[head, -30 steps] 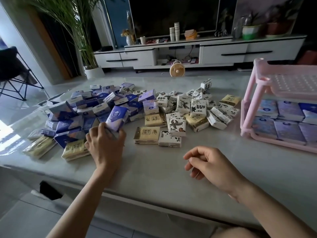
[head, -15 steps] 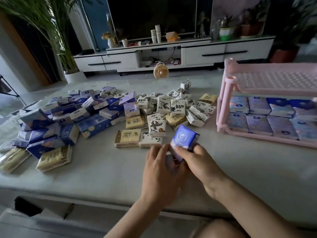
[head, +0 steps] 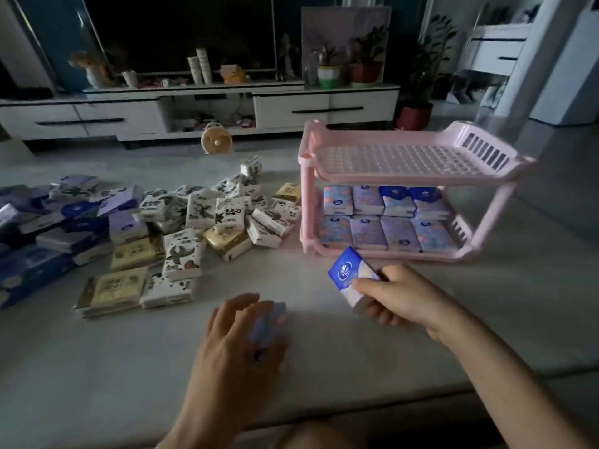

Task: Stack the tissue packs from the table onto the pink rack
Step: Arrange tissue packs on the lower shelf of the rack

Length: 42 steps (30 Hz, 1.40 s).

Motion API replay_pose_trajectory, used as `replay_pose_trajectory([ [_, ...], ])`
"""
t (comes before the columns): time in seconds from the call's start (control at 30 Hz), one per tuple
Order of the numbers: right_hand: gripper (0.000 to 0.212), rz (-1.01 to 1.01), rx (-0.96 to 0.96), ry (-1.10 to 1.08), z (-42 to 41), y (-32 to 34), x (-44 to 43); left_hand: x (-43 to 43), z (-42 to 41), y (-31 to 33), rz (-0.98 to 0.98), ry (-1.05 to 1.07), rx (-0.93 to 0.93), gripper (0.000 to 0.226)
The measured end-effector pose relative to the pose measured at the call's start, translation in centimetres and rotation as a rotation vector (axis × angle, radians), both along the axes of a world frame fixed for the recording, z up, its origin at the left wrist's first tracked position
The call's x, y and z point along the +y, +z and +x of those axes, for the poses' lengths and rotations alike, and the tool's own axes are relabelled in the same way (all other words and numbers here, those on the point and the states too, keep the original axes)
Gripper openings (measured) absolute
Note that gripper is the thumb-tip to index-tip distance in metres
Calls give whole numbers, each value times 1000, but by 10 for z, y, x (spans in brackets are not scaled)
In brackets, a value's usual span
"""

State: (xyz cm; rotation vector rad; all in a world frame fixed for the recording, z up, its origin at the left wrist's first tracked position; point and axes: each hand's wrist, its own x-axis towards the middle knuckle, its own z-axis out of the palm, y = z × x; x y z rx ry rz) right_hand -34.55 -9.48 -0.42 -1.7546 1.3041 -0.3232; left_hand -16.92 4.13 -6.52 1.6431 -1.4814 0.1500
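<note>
At the far left of the table (head: 97, 367), a heap of blue tissue packs (head: 35, 267) ran out past the frame edge, so its full extent was hidden, and the dim light made the single packs hard to separate. Beside them lay yellow packs (head: 113, 286) and patterned white packs (head: 181, 257), overlapping in a loose spread that reached almost to the rack's foot. Beyond the table's far edge a small round fan (head: 216, 142) stood in front of a white TV cabinet (head: 324, 108).

Near the front edge, the left hand (head: 236, 351) was over the table with its fingers spread. It was smeared by motion. A blurred blue pack (head: 272, 319) showed at its fingertips, but whether the fingers gripped it or only lay over it could not be told.

To the right and a little farther out, the right hand (head: 402, 299) pinched a blue-and-white tissue pack (head: 346, 273), thumb on its top face and fingers curled beneath. The pack was tilted, its blue end pointing toward the rack, and it was just in front of the rack's lower left corner without touching it.

The pink rack (head: 308, 189) stood on the table's right part. Its lower shelf held stacked packs (head: 398, 233) in two rows of four, the back row partly hidden under the upper shelf.
</note>
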Motion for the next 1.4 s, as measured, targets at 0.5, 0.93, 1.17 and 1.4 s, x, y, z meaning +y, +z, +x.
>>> replay_pose_trajectory([
  [0.5,45,-674,71,100,-29,-20,-5,-40,-23,9,114,-181,42,70],
  [0.93,26,-739,-98,-410,-51,-3,-44,-157,-61,29,140,-179,-137,65],
  [1.17,42,-842,7,-344,-33,-8,-58,-164,-62,12,136,-63,-287,64],
  [1.4,36,-876,112,-339,-4,-17,-55,-150,-66,14,32,16,-257,36],
])
